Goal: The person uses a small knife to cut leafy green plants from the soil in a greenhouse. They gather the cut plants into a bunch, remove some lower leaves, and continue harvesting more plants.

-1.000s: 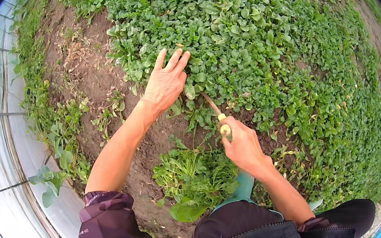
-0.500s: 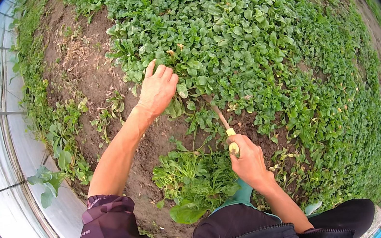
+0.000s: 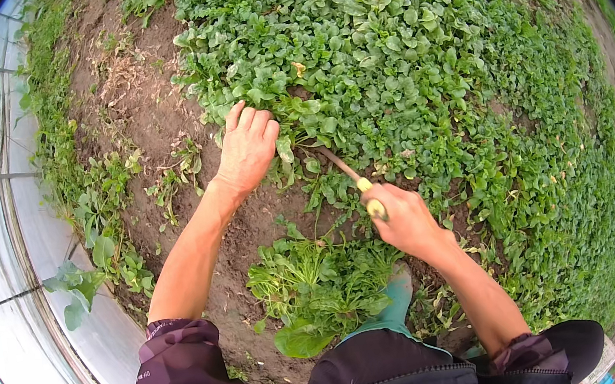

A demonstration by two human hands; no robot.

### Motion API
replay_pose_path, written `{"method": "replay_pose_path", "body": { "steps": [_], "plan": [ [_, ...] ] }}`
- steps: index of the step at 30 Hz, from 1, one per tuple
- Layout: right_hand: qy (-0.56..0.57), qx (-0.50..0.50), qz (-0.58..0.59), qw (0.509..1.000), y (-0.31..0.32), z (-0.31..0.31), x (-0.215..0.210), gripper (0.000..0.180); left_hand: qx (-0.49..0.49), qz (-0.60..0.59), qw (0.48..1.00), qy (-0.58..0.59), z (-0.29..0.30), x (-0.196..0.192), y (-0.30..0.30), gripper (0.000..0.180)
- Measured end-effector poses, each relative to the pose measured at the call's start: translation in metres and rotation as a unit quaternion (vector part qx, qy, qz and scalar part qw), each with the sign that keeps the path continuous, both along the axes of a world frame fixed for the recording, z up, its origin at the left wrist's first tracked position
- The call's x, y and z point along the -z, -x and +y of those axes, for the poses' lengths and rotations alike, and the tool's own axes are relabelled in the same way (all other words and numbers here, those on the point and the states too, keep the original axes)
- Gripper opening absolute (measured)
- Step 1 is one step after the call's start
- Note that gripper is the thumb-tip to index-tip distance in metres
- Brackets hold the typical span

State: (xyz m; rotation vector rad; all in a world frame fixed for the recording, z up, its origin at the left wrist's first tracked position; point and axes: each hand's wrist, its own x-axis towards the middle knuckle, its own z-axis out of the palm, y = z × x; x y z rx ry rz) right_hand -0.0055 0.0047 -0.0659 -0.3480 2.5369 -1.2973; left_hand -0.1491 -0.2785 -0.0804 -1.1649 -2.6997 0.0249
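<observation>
- Forward goes the right hand (image 3: pixel 405 217) since the last frame, swinging the hand tool (image 3: pixel 341 164) to a sharper leftward slant; the left hand (image 3: pixel 245 147) has slid slightly left, and more of the teal rubber boot (image 3: pixel 394 302) now shows.
- The right hand is wrapped firmly round the tool's yellow handle (image 3: pixel 365 184), part of which shows on the left side of the fist.
- From that grip the thin brownish shaft runs forward and left, its far end down among the stems, just right of the left hand; the tip is hidden there.
- Over to the left hand: fingers bent, knuckles up, set at the near-left edge of the leafy green crop (image 3: pixel 384 63). Whether it is closed on any stems, one cannot tell; thumb and fingertips are hidden.
- The crop spreads ahead and right of both hands, one yellowed leaf (image 3: pixel 299 69) standing out beyond the fingers.
- The count: two bare hands, one tool, one heap of loose greens (image 3: pixel 320 284) on the soil (image 3: pixel 239 296) beside one plainly visible boot, and two camouflage sleeves (image 3: pixel 184 374). The crop's plants overlap too thickly to number.
</observation>
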Motion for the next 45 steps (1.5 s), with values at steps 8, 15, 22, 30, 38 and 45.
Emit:
{"method": "replay_pose_path", "body": {
  "steps": [8, 15, 22, 30, 38, 45],
  "plan": [
    [-0.003, 0.029, -0.044, 0.999, -0.018, -0.002, -0.020, 0.033, -0.006, -0.017, 0.999, 0.038, -0.009, -0.010, 0.008, 0.016],
    [-0.031, 0.066, -0.057, 0.996, 0.028, -0.040, -0.005, 0.019, 0.006, -0.005, 0.999, 0.032, 0.008, -0.012, 0.016, 0.014],
    [0.004, 0.036, -0.056, 0.998, -0.021, 0.003, 0.001, 0.032, -0.024, -0.013, 0.998, 0.048, -0.016, -0.016, 0.006, 0.015],
    [-0.029, -0.018, 0.015, 0.999, 0.078, -0.039, 0.009, 0.033, -0.108, -0.004, 0.991, 0.073, -0.008, -0.030, 0.022, 0.035],
    [-0.008, -0.058, -0.067, 0.996, 0.020, 0.030, -0.018, 0.028, -0.166, -0.036, 0.972, 0.163, -0.009, -0.024, 0.028, 0.039],
    [-0.011, -0.059, -0.034, 0.998, 0.061, -0.042, -0.003, 0.033, -0.118, -0.031, 0.988, 0.097, -0.002, -0.028, 0.017, 0.026]
  ]
}}
